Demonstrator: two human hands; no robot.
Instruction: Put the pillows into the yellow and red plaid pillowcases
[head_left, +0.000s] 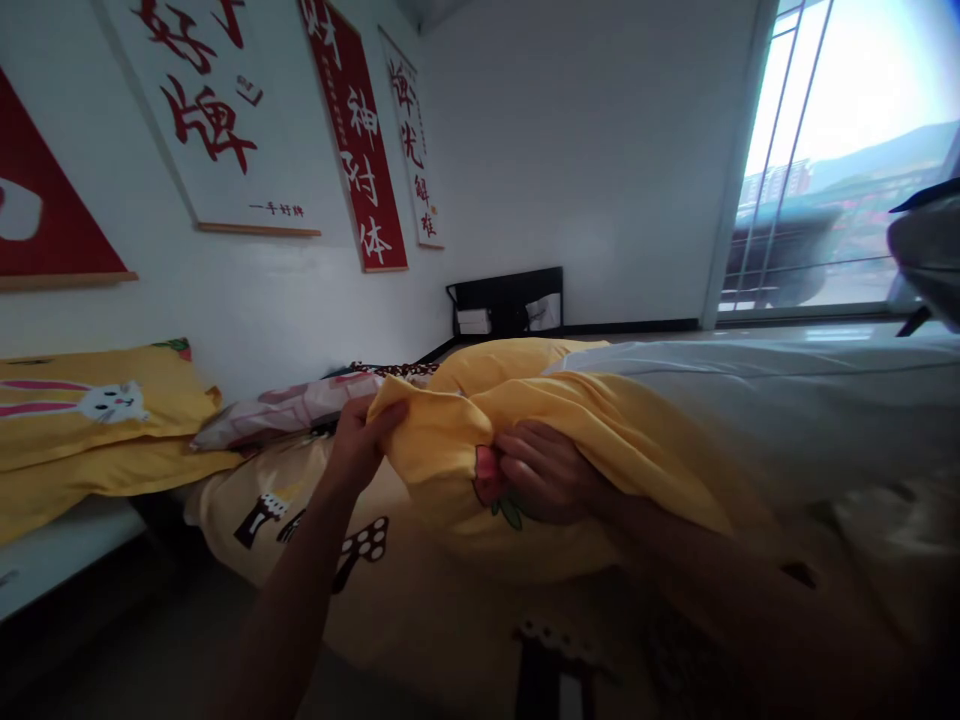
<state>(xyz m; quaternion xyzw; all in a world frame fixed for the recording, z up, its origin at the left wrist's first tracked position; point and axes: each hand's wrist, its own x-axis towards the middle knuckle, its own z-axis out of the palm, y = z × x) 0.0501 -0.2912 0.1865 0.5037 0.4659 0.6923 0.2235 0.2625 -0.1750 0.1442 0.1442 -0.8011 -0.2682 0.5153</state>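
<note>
A rabbit-print pillow (112, 402) lies far left as my left hand (360, 440) pinches an edge of the yellow cover (435, 425), bunched atop beige bedding (409, 610); beside its red print (489, 474), my right hand (546, 475) clamps the fabric, near white quilting (705, 400).

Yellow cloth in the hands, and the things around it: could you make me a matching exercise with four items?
Things:
1. Left hand
2. Right hand
3. Rabbit-print pillow
4. Scrolls

Places or states:
A. Yellow, at the left edge
B. Pinching a raised corner of the yellow cloth
C. Hung on the wall
D. Gripping the cloth beside its red print

Pairs: 1-B, 2-D, 3-A, 4-C
</note>
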